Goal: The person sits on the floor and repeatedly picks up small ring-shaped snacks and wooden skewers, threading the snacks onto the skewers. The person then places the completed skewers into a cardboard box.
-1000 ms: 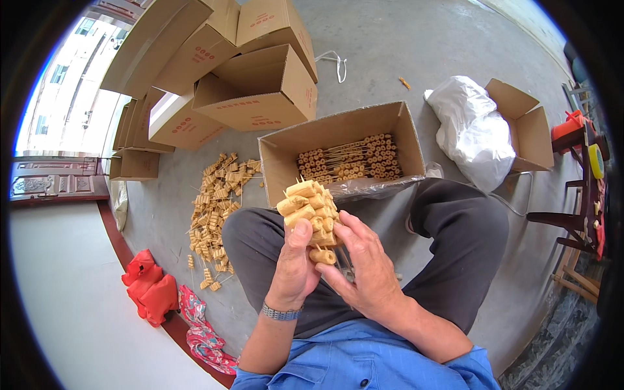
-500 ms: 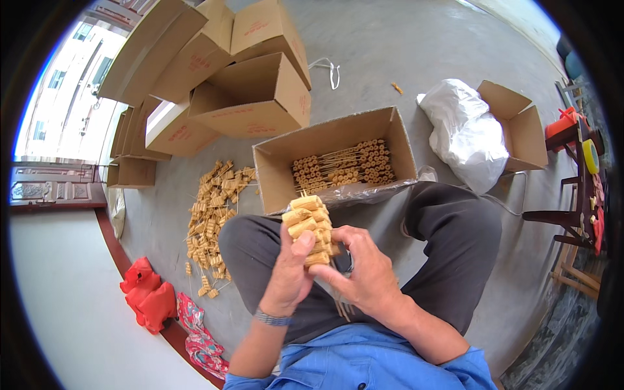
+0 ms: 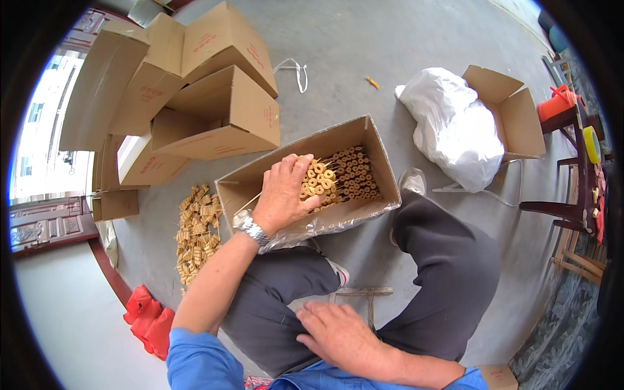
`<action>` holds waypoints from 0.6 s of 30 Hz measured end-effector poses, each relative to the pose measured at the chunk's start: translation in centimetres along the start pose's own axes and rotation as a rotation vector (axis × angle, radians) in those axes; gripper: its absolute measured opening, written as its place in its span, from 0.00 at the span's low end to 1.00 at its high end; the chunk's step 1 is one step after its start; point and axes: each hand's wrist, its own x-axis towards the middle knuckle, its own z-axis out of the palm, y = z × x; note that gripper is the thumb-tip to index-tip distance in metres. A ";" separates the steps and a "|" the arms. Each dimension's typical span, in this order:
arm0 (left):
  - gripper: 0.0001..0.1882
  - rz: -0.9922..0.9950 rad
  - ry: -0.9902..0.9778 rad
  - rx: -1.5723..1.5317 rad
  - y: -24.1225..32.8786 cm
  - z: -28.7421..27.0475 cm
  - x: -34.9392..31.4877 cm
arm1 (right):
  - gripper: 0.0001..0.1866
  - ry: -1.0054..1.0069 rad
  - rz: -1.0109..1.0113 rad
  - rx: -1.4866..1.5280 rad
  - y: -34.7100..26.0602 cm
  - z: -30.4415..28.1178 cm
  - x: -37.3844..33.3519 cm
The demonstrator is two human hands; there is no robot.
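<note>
My left hand (image 3: 283,195) reaches into the long open cardboard box (image 3: 246,185) before me. Its fingers are closed round a bundle of skewers (image 3: 317,180) threaded with tan, ring-ended rolls. Beside that bundle, packed skewers (image 3: 361,172) lie in rows at the box's right end, ring ends showing. Clear plastic hangs over the near wall. Above my lap, my right hand (image 3: 344,335) is open with fingers stretched out and holds nothing. A heap of loose skewers (image 3: 198,227) lies on the floor left of the box.
Several cardboard boxes (image 3: 214,140) are stacked at the far left. A white plastic sack (image 3: 452,127) leans against another open box (image 3: 510,114) on the right. Near the right edge stands a dark wooden stool (image 3: 565,211) with yellow tape (image 3: 591,144). Red bags (image 3: 148,322) lie left.
The bundle, formerly between both hands above my lap, has moved forward into the box in my left hand. My right hand has let go and dropped back toward my lap.
</note>
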 end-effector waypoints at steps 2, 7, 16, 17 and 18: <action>0.42 -0.012 0.023 0.084 -2.0 4.0 1.0 | 0.25 -0.064 0.008 0.002 0.1 -0.1 0.0; 0.42 0.034 -0.063 0.194 -4.6 10.0 3.4 | 0.23 -0.124 0.095 0.078 0.2 -1.5 0.6; 0.43 0.111 -0.065 0.256 -6.5 14.6 3.7 | 0.19 -0.181 0.181 0.111 1.4 -1.6 1.6; 0.43 0.117 -0.056 0.265 -6.7 15.0 3.6 | 0.18 -0.198 0.191 0.105 1.4 -1.5 1.7; 0.44 0.107 -0.048 0.256 -6.9 15.4 3.5 | 0.18 -0.215 0.199 0.098 1.4 -1.5 1.8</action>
